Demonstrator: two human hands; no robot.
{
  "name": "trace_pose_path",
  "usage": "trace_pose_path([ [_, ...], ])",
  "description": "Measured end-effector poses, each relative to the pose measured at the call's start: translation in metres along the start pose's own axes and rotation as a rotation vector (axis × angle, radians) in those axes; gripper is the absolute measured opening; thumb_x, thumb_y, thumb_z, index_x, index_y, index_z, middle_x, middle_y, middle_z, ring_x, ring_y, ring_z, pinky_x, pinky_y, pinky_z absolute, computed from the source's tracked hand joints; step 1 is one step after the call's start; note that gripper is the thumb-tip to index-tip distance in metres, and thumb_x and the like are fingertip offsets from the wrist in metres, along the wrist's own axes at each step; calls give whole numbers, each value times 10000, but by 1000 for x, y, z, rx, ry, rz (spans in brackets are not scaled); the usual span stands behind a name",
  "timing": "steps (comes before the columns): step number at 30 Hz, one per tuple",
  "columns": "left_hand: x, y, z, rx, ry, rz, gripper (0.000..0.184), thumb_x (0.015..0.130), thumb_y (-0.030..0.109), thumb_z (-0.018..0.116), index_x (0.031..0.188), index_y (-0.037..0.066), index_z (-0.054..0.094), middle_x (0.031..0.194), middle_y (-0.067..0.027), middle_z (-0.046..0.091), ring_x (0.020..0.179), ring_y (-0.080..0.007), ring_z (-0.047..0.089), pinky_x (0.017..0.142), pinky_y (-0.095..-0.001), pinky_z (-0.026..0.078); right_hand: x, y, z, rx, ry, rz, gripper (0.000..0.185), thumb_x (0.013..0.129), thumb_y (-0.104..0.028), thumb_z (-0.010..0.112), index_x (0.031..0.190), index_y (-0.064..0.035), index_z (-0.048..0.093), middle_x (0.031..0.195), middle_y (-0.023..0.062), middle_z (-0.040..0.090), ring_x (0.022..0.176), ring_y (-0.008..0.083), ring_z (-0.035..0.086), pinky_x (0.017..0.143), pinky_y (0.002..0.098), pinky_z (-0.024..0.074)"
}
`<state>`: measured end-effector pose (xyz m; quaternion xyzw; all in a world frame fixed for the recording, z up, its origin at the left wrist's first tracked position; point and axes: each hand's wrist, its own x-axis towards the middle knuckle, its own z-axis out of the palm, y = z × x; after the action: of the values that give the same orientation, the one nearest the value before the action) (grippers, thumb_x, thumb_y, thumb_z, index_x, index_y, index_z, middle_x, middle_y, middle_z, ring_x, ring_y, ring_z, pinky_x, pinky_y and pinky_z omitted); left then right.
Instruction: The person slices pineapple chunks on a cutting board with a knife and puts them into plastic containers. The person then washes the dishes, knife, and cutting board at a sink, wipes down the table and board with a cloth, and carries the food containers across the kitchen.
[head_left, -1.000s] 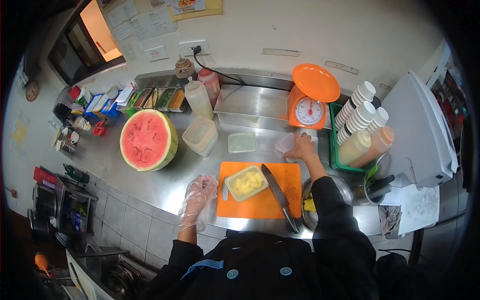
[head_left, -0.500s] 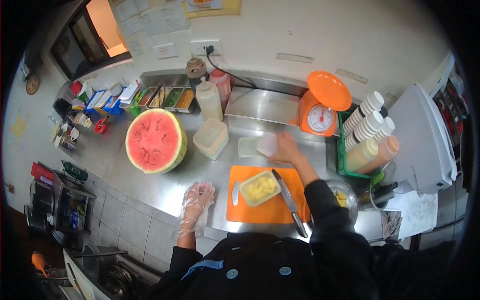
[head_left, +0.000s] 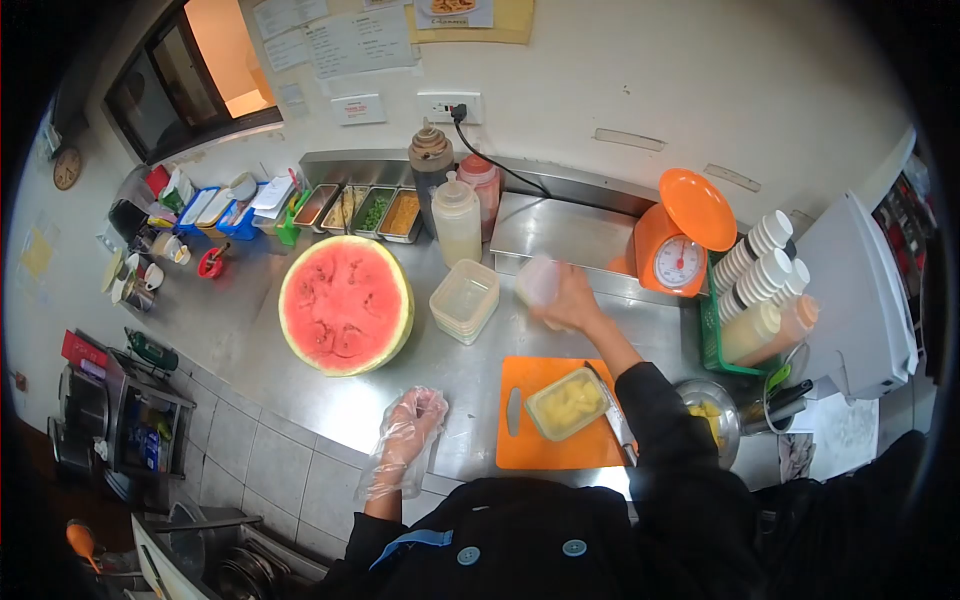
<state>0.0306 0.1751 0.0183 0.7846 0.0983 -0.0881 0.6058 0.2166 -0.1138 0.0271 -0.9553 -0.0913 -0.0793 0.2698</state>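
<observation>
My right hand (head_left: 569,299) is bare and closed on a translucent plastic lid (head_left: 538,281), slightly blurred, above the steel counter. My left hand (head_left: 415,412), in a clear plastic glove, hovers near the counter's front edge with curled fingers and nothing visible in them. Between my arms lies an orange cutting board (head_left: 514,452). On it stands a rectangular plastic container (head_left: 541,424) of yellow fruit pieces (head_left: 573,403). Beside that a knife (head_left: 618,420) lies partly hidden by my right sleeve. Stacked empty containers (head_left: 466,298) stand left of the lid.
A halved watermelon (head_left: 346,306) sits cut side up at left. Sauce bottles (head_left: 457,222) and trays of toppings (head_left: 376,213) line the back. An orange scale (head_left: 677,262), a green basket (head_left: 712,335) with cups and bottles, and a metal bowl (head_left: 730,430) are at right.
My right hand has lifted the lid; the pale lid-like piece that lay beside it on the counter no longer shows there. The view has shifted, and my left hand stays curled near the edge.
</observation>
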Motion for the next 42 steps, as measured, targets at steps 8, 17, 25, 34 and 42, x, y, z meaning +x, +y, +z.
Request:
trace_pose_path([
  [8,33,6,8,86,-111,133,244,844,237,606,970,35,551,813,-33,602,718,-96,566,637,-254,481,36,-153,22,536,291,-120,845,517,-309,762,1192,-5,354,1145,200,457,1092,337,437,919,416,364],
  [17,26,-9,-1,139,-73,63,234,798,259,636,905,56,587,761,-41,611,690,-101,550,653,-269,454,-6,-134,21,233,89,102,1155,483,-454,811,1364,-47,185,1362,252,262,1299,363,224,1039,505,173],
  [25,17,15,27,99,-181,159,245,789,268,642,899,54,594,759,-64,615,694,-110,565,661,-280,462,-165,-27,-97,127,446,86,513,679,-189,716,1136,-75,512,1176,151,467,1144,345,407,961,422,319],
  [34,11,37,107,-248,-514,-112,436,881,391,516,1100,16,470,827,-60,590,738,-162,593,580,-278,495,-424,116,-82,-128,855,1074,370,833,-72,531,1163,62,431,1001,182,518,889,250,551,737,336,482],
  [42,-7,16,102,-462,-193,-184,472,875,376,523,1166,17,432,961,-93,526,791,-199,565,631,-305,491,-418,124,-86,1114,809,964,390,847,-55,474,1205,54,366,952,171,546,697,211,592,463,302,526],
])
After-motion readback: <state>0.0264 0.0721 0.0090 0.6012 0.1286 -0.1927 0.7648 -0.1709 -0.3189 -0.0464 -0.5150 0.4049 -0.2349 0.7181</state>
